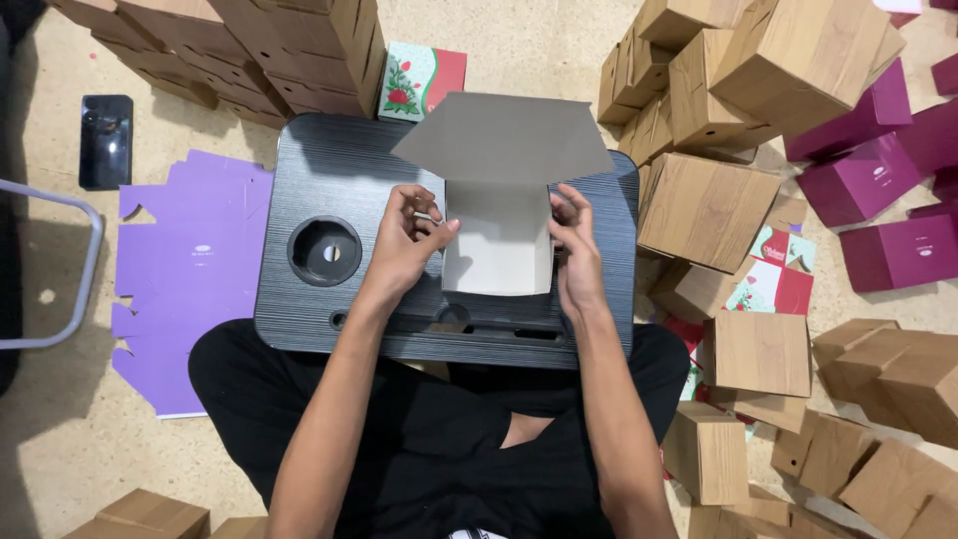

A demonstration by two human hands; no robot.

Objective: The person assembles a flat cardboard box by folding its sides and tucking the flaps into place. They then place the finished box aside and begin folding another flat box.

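Wood-print boxes (705,208) piled right, purple flat sheets (190,269) left, phone (105,141) on floor; left hand (407,243), right hand (574,250) fingers pinching grey carton (499,240) sides, on black lap desk (309,180)

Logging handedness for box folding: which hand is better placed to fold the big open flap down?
Right, probably. The right hand grips the grey box edge just under the raised flap. The left hand pinches the opposite side wall, steadying it.

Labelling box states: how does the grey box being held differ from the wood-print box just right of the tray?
The grey box is open, its lid flap raised, with both hands on its sides; the wood-print box is closed and untouched. The grey box sits on the black lap tray; the wood-print box lies tilted on the floor. Both are cardboard.
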